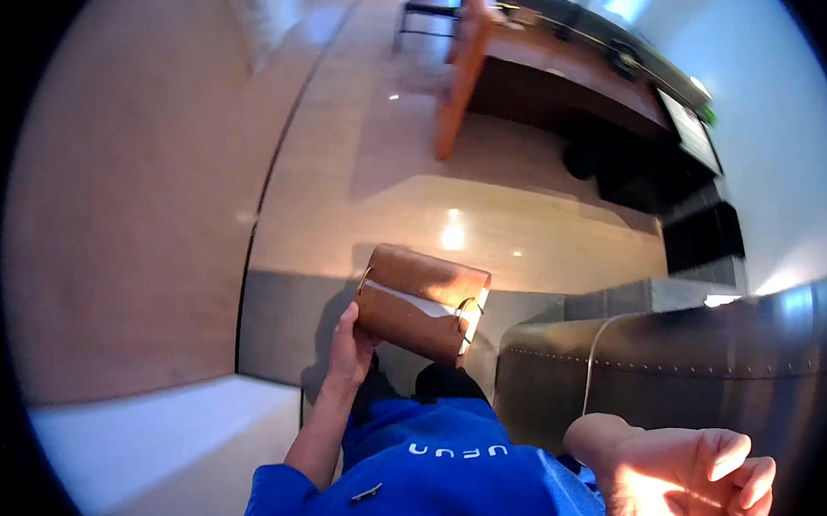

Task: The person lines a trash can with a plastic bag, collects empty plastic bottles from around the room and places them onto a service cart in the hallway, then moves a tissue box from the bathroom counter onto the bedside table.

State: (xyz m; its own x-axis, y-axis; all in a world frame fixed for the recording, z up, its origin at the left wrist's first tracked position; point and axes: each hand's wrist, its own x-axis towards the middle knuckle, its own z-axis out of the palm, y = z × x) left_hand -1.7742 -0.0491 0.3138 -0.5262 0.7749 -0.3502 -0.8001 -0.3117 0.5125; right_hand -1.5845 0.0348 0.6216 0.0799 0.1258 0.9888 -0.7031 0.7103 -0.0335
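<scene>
A brown wooden tissue box (410, 336) with cord loops at its two ends is in my left hand (348, 346), whose thumb and fingers grip its left end. White tissue shows in the wavy slot across the box. My right hand (694, 487) is raised at the lower right, palm up with loosely curled fingers apart, holding nothing. The blue shirt on my body lies between the two hands.
A dark leather sofa (667, 370) with a studded seam stands at the right. Farther ahead are a wooden desk (569, 76) and a dark chair (432, 2). A white ledge (175, 432) is at the lower left, beside a beige wall (148, 200).
</scene>
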